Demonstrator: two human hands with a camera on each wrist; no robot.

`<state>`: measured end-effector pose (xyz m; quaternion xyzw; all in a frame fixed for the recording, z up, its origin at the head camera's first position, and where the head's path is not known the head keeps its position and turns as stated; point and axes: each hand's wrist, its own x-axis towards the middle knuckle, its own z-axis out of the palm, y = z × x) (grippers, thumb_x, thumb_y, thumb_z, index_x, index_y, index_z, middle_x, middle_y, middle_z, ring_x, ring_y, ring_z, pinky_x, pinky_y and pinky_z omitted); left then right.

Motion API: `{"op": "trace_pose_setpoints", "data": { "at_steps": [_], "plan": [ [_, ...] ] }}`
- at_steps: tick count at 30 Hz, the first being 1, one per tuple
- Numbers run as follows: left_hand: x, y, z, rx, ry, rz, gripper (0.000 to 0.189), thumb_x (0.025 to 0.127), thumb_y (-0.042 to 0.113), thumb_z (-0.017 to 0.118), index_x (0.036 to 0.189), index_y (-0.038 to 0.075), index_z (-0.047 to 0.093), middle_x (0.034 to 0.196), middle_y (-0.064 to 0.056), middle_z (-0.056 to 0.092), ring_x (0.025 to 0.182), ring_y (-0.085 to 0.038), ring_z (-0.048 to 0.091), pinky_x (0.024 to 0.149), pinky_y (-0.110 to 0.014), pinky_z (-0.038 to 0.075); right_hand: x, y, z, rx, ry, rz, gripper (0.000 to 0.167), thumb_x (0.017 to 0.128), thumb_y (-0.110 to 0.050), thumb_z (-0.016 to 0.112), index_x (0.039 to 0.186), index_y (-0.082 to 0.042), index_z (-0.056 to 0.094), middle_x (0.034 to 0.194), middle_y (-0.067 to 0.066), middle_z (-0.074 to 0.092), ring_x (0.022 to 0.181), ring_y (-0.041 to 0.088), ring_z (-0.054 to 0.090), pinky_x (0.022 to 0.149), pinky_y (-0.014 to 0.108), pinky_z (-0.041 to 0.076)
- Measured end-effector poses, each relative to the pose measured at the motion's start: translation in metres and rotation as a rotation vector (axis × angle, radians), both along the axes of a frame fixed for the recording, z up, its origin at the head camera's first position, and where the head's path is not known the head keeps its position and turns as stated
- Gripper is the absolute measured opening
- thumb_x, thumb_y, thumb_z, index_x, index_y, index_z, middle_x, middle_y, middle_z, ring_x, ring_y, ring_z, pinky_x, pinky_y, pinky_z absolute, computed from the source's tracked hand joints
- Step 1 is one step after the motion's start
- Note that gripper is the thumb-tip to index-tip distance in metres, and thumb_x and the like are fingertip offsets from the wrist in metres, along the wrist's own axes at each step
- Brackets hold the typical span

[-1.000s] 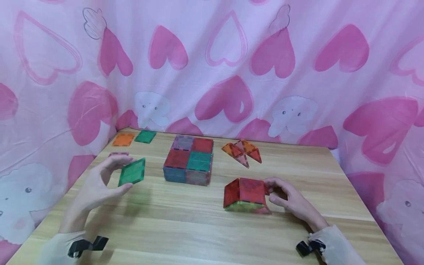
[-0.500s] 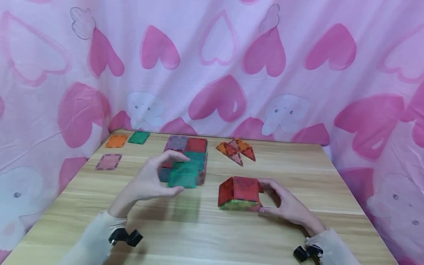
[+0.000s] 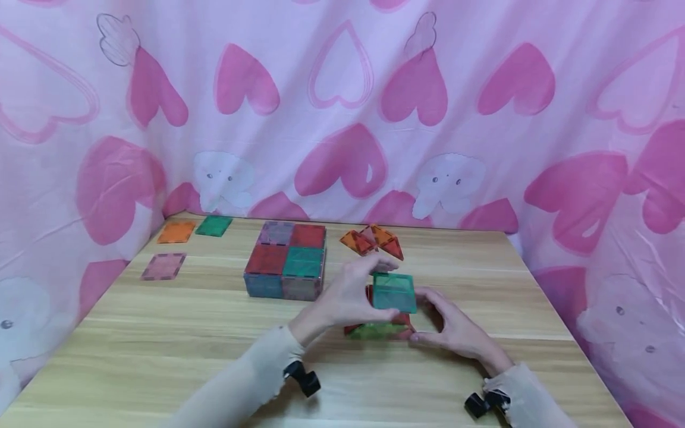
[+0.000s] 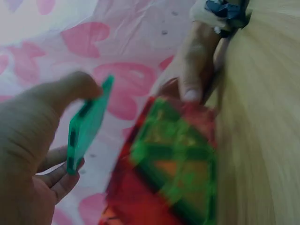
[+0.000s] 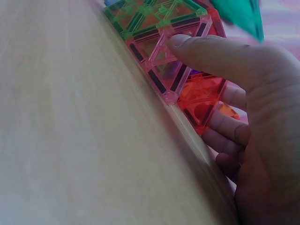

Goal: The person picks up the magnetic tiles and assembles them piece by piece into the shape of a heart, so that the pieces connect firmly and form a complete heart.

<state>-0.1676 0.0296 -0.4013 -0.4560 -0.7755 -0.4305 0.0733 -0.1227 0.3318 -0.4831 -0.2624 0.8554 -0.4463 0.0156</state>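
Observation:
My left hand (image 3: 342,297) pinches a translucent green square magnetic tile (image 3: 394,291) by its edges, thumb below and fingers above. It holds the tile just over a small red, pink and yellow-green tile structure (image 3: 377,330), partly hiding that structure. In the left wrist view the green tile (image 4: 89,126) is apart from the structure (image 4: 178,159), which is blurred. At the right end of the structure, my right hand (image 3: 457,330) grips it. The right wrist view shows its thumb on a pink triangle tile (image 5: 168,61), with fingers behind a red triangle tile (image 5: 201,96).
A flat box of joined square tiles (image 3: 267,260) stands left of the hands. Several triangle tiles (image 3: 373,239) lie behind them. Loose orange (image 3: 176,232), green (image 3: 214,226) and pink (image 3: 163,266) squares lie at the table's far left. A pink heart-print curtain (image 3: 342,160) borders the wooden table (image 3: 134,356).
My left hand has carried the green tile rightward, past the box of tiles, to above the structure. The right hand's thumb has come against the structure's right end. The view has turned slightly right.

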Motion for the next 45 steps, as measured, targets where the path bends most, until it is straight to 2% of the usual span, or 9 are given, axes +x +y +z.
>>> {"op": "trace_pose_setpoints", "data": {
  "at_steps": [6,8,14,16,20,27,34,39,45],
  "plan": [
    [0.001,0.033,-0.004,-0.131,-0.052,0.01,0.095,0.08,0.026,0.103,0.157,0.019,0.048,0.149,-0.007,0.07,0.136,-0.022,0.069,0.113,-0.037,0.056,0.001,-0.001,0.0,0.073,-0.039,-0.084,0.094,0.089,-0.039,0.097,0.166,-0.03,0.045,0.157,-0.002,0.057,0.144,0.02,0.054,0.122,0.031,0.041],
    [0.003,0.038,-0.004,-0.182,-0.036,0.016,0.099,0.08,0.027,0.103,0.16,0.021,0.045,0.148,-0.007,0.07,0.135,-0.02,0.069,0.111,-0.036,0.057,0.0,-0.002,0.0,0.085,-0.048,-0.091,0.096,0.088,-0.041,0.097,0.167,-0.029,0.042,0.157,-0.002,0.056,0.141,0.021,0.055,0.121,0.037,0.044],
    [0.005,0.046,-0.005,-0.27,0.079,0.029,0.11,0.08,0.034,0.102,0.168,0.02,0.036,0.139,-0.006,0.071,0.123,-0.014,0.067,0.107,-0.028,0.058,-0.004,-0.002,-0.001,0.056,-0.03,-0.071,0.101,0.088,-0.036,0.098,0.169,-0.033,0.038,0.162,-0.001,0.052,0.14,0.022,0.053,0.118,0.025,0.039],
    [0.006,0.047,-0.007,-0.283,0.119,0.032,0.112,0.081,0.037,0.101,0.169,0.019,0.035,0.142,-0.006,0.07,0.127,-0.015,0.065,0.112,-0.03,0.056,-0.004,-0.002,0.0,0.052,-0.023,-0.067,0.1,0.088,-0.035,0.098,0.168,-0.032,0.038,0.165,-0.001,0.05,0.144,0.022,0.05,0.119,0.019,0.035],
    [0.006,0.045,-0.013,-0.314,0.165,0.055,0.114,0.081,0.044,0.101,0.17,0.02,0.036,0.15,-0.004,0.065,0.137,-0.018,0.061,0.119,-0.038,0.051,-0.004,-0.002,0.0,0.076,-0.006,-0.074,0.093,0.089,-0.037,0.097,0.164,-0.029,0.044,0.159,0.0,0.057,0.147,0.025,0.051,0.121,0.017,0.033],
    [0.003,0.024,-0.014,-0.357,0.121,0.1,0.117,0.08,0.057,0.098,0.173,0.024,0.035,0.163,0.002,0.056,0.147,-0.018,0.054,0.124,-0.048,0.047,-0.003,-0.004,0.001,0.113,-0.024,-0.106,0.083,0.089,-0.042,0.096,0.158,-0.028,0.052,0.152,-0.005,0.062,0.137,0.02,0.058,0.119,0.047,0.047],
    [0.004,-0.016,-0.023,-0.405,0.041,0.152,0.121,0.078,0.056,0.1,0.173,0.021,0.035,0.162,-0.004,0.056,0.149,-0.024,0.052,0.125,-0.049,0.046,-0.003,0.001,0.004,0.105,0.08,-0.045,0.084,0.09,-0.033,0.096,0.162,-0.023,0.056,0.149,-0.002,0.058,0.134,0.021,0.058,0.115,0.043,0.048],
    [0.007,-0.038,-0.036,-0.439,-0.051,0.164,0.122,0.08,0.051,0.101,0.174,0.013,0.033,0.165,-0.01,0.052,0.15,-0.026,0.052,0.122,-0.049,0.05,-0.001,0.005,0.007,0.115,0.075,-0.062,0.089,0.088,-0.032,0.098,0.164,-0.021,0.054,0.15,-0.003,0.056,0.132,0.021,0.058,0.115,0.042,0.047],
    [0.006,-0.054,-0.05,-0.451,-0.074,0.163,0.101,0.081,0.043,0.101,0.16,0.002,0.053,0.155,-0.012,0.06,0.144,-0.027,0.057,0.12,-0.047,0.051,0.0,0.003,0.005,0.093,0.053,-0.061,0.083,0.088,-0.034,0.098,0.159,-0.026,0.057,0.149,-0.003,0.057,0.129,0.018,0.06,0.112,0.038,0.049]
  ]
}}
